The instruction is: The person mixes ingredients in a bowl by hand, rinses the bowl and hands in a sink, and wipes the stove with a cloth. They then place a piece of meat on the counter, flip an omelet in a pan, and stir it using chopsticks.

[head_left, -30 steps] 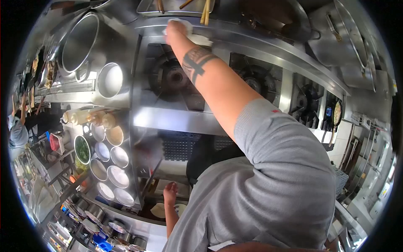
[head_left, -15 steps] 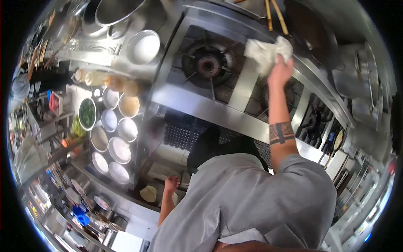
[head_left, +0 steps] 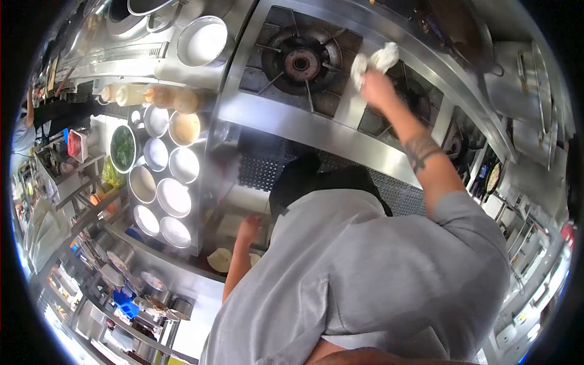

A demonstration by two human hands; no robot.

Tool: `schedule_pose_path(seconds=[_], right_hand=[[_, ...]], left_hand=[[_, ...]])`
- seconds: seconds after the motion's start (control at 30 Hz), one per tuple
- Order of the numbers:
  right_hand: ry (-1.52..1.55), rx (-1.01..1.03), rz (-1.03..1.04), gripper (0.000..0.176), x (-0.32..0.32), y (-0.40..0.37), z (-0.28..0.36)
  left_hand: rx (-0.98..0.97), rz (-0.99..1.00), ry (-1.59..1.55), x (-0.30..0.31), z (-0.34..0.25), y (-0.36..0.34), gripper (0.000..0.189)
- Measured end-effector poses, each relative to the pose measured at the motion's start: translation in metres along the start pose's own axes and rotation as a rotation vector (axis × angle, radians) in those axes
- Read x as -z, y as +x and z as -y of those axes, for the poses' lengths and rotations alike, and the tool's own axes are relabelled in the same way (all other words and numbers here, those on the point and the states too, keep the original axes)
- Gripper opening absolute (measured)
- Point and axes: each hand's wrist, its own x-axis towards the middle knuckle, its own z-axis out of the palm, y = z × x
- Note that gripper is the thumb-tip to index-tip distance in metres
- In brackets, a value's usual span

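Observation:
My right hand (head_left: 377, 90) is closed around a crumpled white cloth (head_left: 383, 59). It is over the steel strip (head_left: 351, 103) between two burners of the stove, close to the back ledge. To its left is a burner (head_left: 300, 65) with a round black grate; another burner (head_left: 410, 97) lies partly behind my right forearm. My left hand (head_left: 249, 229) hangs low by my side, fingers loosely curled, with nothing visible in it. It is near the counter's lower shelf, where a pale round thing (head_left: 219, 260) lies.
Left of the stove, a counter carries several metal containers (head_left: 174, 198), a pot of greens (head_left: 124, 149) and sauce bottles (head_left: 129, 95). A large pot (head_left: 202, 41) of white contents stands behind them. Dark pans sit at the back right. Another person (head_left: 27, 125) is at far left.
My right hand has moved left and nearer the steel strip with the cloth. My left hand has risen slightly in view. The whole view has shifted a little.

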Motion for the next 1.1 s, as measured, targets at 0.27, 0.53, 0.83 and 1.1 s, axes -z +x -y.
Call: schedule_pose_path(seconds=[0.27, 0.53, 0.83, 1.1], right_hand=[[0.362, 0.328, -0.121, 0.055, -0.08, -0.112, 0.201], [0.612, 0.409, -0.269, 0.051, -0.072, 0.018, 0.36], [0.283, 0.248, -0.436, 0.048, -0.138, -0.187, 0.133], [0.528, -0.583, -0.345, 0.061, -0.154, -0.488, -0.177]], left_hand=[[-0.366, -0.051, 0.288, 0.019, -0.026, 0.007, 0.027], [-0.308, -0.087, 0.497, -0.031, -0.076, -0.076, 0.035], [-0.294, 0.186, 0.951, -0.03, -0.022, -0.029, 0.033], [-0.099, 0.158, 0.781, -0.132, -0.08, -0.023, 0.024]])
